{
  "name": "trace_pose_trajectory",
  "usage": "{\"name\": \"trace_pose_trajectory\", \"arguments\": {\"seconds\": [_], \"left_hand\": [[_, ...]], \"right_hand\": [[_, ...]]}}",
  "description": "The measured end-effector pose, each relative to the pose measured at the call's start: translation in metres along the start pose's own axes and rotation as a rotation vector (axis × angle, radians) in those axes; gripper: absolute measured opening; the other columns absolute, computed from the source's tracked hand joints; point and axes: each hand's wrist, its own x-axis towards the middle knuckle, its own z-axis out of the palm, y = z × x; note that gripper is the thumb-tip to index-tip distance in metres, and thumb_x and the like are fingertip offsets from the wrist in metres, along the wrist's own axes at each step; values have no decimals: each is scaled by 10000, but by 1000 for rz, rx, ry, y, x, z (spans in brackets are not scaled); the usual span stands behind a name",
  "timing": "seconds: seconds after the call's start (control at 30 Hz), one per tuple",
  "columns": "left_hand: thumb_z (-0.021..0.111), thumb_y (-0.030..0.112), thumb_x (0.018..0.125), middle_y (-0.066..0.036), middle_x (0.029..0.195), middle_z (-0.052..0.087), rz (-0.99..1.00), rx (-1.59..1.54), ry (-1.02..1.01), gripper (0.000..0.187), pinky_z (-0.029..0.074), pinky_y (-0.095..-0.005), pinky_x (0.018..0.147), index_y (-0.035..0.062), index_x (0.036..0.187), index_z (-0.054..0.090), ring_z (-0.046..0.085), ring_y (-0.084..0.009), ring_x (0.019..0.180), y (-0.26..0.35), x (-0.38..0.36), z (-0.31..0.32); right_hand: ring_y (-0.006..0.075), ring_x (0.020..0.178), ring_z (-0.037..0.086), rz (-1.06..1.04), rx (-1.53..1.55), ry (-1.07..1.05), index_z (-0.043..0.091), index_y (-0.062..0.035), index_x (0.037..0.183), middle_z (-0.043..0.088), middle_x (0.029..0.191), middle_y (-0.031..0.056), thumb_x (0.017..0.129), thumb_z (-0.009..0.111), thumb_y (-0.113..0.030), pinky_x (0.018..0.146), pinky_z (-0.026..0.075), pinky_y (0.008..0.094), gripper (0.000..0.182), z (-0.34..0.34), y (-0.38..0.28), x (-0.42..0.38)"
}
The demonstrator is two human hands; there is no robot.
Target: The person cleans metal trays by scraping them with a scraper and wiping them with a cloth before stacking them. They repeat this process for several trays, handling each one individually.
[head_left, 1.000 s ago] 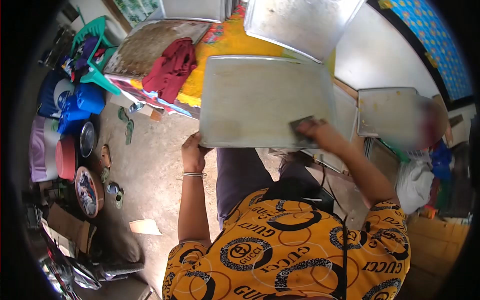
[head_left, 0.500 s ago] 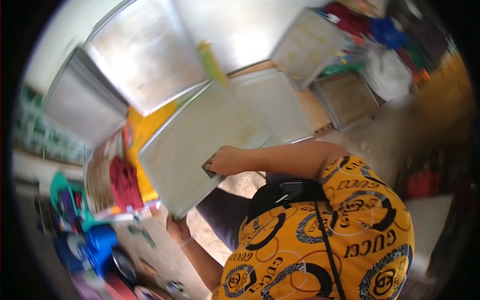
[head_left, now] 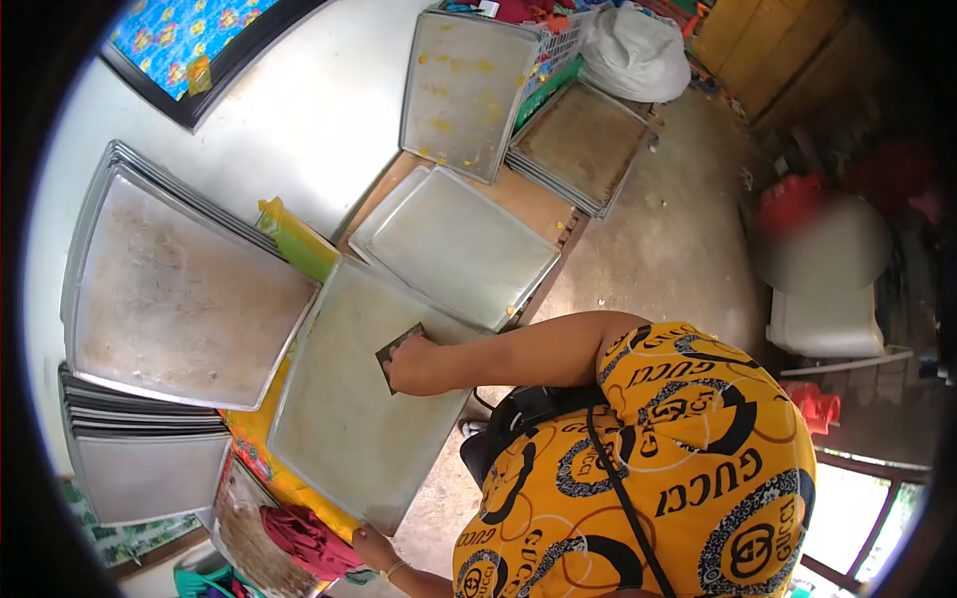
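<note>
A large flat metal tray (head_left: 329, 429) lies tilted across the yellow-covered surface in front of me. Pressed to its face near the middle, a dark flat square pad (head_left: 417, 332) sits under my right hand (head_left: 411, 365), whose fingers are closed on it. My left hand (head_left: 375, 549) holds the tray's lower edge, close to a maroon cloth (head_left: 309, 538); its fingertips are partly hidden. Faint smudges mark the tray's surface. Just beyond it lie two overlapping paler trays (head_left: 464, 244).
Stacked trays lean at the left (head_left: 189, 289) and lower left (head_left: 150, 473). A yellow-stained tray (head_left: 467, 95) stands at the top, beside a brown tray stack (head_left: 581, 145) and a white sack (head_left: 635, 55). A pale chair (head_left: 827, 319) is at the right.
The view has turned and shifted, bringing more of the floor and the chair in. My right hand with the pad sits nearer the tray's middle. My left hand remains at the lower edge.
</note>
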Motion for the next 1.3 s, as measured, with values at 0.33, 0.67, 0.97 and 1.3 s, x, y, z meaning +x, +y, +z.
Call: {"name": "trace_pose_trajectory", "arguments": {"seconds": [0.33,0.67,0.97,1.3], "left_hand": [[511,223,913,-200,828,601,533,48,71,249,426,-471,708,-15,875,577,556,-395,813,139,13,23],[610,247,842,-214,1308,472,971,380,-52,466,392,-521,937,45,1245,491,485,-389,1150,158,12,23],[725,280,742,-259,1373,377,701,606,-431,694,372,-567,927,73,1313,389,477,-399,1154,164,27,35],[768,145,672,-246,1125,504,653,493,-480,598,480,-477,795,43,1139,409,543,-433,1007,187,15,14]], "right_hand": [[294,823,664,63,153,45,693,-39,845,677,887,127,762,582,-115,637,531,421,158,15,31,2],[350,954,625,197,288,-77,702,-40,918,665,1001,142,724,668,-94,705,500,588,205,1,36,3],[367,1000,601,160,229,-85,687,-25,990,648,1070,162,754,657,-127,782,476,618,259,-8,24,-3],[380,982,603,102,333,-11,695,-55,999,649,1045,178,757,616,-180,756,464,617,284,-1,-10,-8]]}}
